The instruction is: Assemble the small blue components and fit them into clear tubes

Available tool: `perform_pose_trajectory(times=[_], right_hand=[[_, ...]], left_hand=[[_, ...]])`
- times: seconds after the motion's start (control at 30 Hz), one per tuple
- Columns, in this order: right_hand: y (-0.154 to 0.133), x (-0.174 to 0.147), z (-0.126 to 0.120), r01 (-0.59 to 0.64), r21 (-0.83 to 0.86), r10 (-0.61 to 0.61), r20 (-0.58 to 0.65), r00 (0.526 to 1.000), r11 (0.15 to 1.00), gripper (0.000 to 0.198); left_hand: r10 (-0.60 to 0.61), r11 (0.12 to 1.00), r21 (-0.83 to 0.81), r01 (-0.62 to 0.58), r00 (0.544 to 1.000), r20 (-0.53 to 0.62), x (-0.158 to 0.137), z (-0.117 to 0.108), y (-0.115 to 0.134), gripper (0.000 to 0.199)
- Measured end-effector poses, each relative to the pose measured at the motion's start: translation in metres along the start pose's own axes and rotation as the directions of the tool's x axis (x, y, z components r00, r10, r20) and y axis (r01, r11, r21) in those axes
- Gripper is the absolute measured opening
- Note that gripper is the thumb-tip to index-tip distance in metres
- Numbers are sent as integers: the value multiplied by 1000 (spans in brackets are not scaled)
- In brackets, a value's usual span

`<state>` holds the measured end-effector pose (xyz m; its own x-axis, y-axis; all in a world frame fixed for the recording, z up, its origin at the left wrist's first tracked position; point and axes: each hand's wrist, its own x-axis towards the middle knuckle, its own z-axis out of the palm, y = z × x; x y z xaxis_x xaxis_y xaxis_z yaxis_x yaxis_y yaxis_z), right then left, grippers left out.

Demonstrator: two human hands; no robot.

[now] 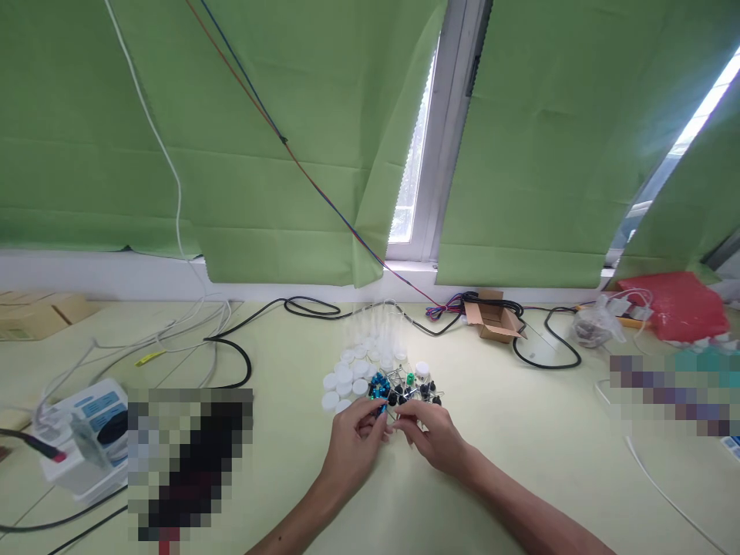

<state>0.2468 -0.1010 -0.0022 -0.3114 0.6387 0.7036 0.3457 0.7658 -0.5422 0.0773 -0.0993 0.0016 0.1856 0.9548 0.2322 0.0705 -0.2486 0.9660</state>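
Note:
My left hand (354, 441) is closed in a pinch on a small shiny blue part (381, 409), its fingertips at the front of a small pile. Close beside it, my right hand (432, 433) also has thumb and forefinger pinched together; what they hold is too small to make out. Just beyond the fingertips lie several blue metallic pieces (378, 383), black-headed pieces with thin metal stems (426, 390) and a green piece (410, 378). White round caps (344, 373) spread to the left of the pile. Behind them stand several clear tubes (373, 327), faint against the table.
A white power strip (81, 439) with plugs and cables is at the left. Black cable (312, 307) runs along the back towards an open cardboard box (495, 320). A plastic bag (595, 330) and a red bag (682, 308) lie at the right. Blurred patches cover both sides.

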Motion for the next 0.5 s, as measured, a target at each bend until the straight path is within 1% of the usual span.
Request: perform_pose_trajectory(times=[0.07, 0.2, 0.3, 0.4, 0.5], right_hand=[[1, 0, 0, 10, -17, -11, -11, 1000, 1000, 10], [1, -1, 1, 26, -58, -27, -4, 1000, 998, 18], [2, -1, 1, 63, -115, -63, 9, 998, 991, 20], [0, -1, 1, 93, -144, -88, 42, 995, 985, 20], [-2, 0, 0, 90, -129, -87, 27, 996, 988, 16]], left_hand=[[1, 1000, 4, -1, 1000, 1, 0, 0, -1, 23], [2, 1000, 6, -2, 1000, 6, -1, 0, -2, 23], [8, 1000, 19, -8, 1000, 1, 0, 0, -3, 24], [24, 999, 24, -24, 1000, -2, 0, 0, -3, 23], [41, 999, 23, -41, 999, -5, 0, 0, -2, 22]])
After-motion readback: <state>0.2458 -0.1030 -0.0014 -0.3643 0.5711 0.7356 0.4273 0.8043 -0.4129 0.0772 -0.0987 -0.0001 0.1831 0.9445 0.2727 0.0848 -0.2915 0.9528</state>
